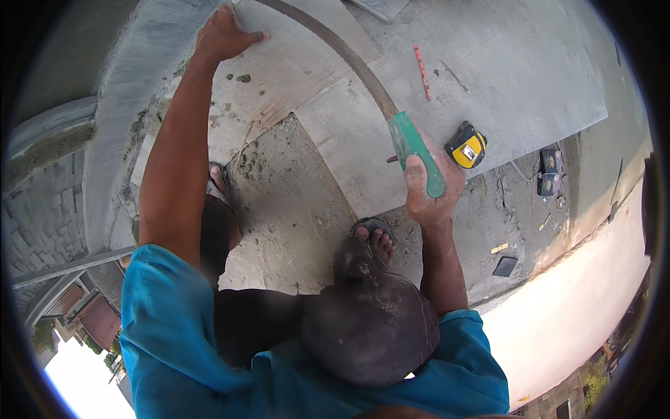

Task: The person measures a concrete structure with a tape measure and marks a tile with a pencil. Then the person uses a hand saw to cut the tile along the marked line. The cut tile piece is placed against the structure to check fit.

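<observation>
Handsaw with a long curved grey toothed blade and a green plastic handle (pixel 416 150), clamped in the right hand (pixel 431 188), fingers wrapped tight round the lower end of the handle, thumb laid up along it. Blade arcing from the grip toward the far left, across a wide flat grey board (pixel 391 77) lying on the rough concrete floor (pixel 293 209), teeth turned to the far side, tip out of view at the top edge. Left hand (pixel 223 33) spread flat, fingers apart, pressing on the far left part of the board, just left of the blade, gripping nothing. Yellow and black tape measure (pixel 466 145) resting on the board just right of the saw handle, close beside the right hand. Thin red pencil (pixel 421 70) lying on the board farther off, right of the blade. Right foot in a dark sandal (pixel 373 237) planted at the near edge of the board, below the right hand; left foot in a sandal (pixel 219 178) on the floor near the left forearm. Two small dark boxes (pixel 550 171) on the floor at right, well apart from the saw. Blue sleeves at the near edge.
</observation>
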The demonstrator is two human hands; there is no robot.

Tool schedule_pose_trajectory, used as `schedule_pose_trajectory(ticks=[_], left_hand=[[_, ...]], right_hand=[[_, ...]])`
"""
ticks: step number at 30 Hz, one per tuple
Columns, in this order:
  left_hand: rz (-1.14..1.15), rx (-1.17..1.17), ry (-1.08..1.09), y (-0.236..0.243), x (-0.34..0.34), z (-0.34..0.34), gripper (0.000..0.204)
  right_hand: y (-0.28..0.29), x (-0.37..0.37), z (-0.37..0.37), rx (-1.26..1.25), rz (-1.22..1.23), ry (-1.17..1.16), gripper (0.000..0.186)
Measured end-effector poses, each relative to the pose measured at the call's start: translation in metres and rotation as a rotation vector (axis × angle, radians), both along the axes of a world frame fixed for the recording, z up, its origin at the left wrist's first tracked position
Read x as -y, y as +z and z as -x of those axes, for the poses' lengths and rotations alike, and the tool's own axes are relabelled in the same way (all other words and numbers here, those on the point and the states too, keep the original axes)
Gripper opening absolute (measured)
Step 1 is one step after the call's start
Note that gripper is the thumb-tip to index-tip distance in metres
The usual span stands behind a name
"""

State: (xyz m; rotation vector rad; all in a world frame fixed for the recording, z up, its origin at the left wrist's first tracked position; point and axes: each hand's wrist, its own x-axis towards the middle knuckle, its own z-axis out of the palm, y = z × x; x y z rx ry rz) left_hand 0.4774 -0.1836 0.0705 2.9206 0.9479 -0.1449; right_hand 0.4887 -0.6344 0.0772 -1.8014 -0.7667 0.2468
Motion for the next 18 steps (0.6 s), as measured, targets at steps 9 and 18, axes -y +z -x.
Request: schedule_pose_trajectory(ticks=[9, 18], left_hand=[[-0.133, 0.025, -0.009, 0.021, 0.039, -0.003, 0.091], [-0.162, 0.042, -0.039, 0.012, 0.012, -0.001, 0.082]], right_hand=[[-0.005, -0.064, 0.011, 0.042, -0.203, 0.055, 0.051], [-0.001, -0.025, 0.025, 0.093, -0.214, 0.081, 0.05]])
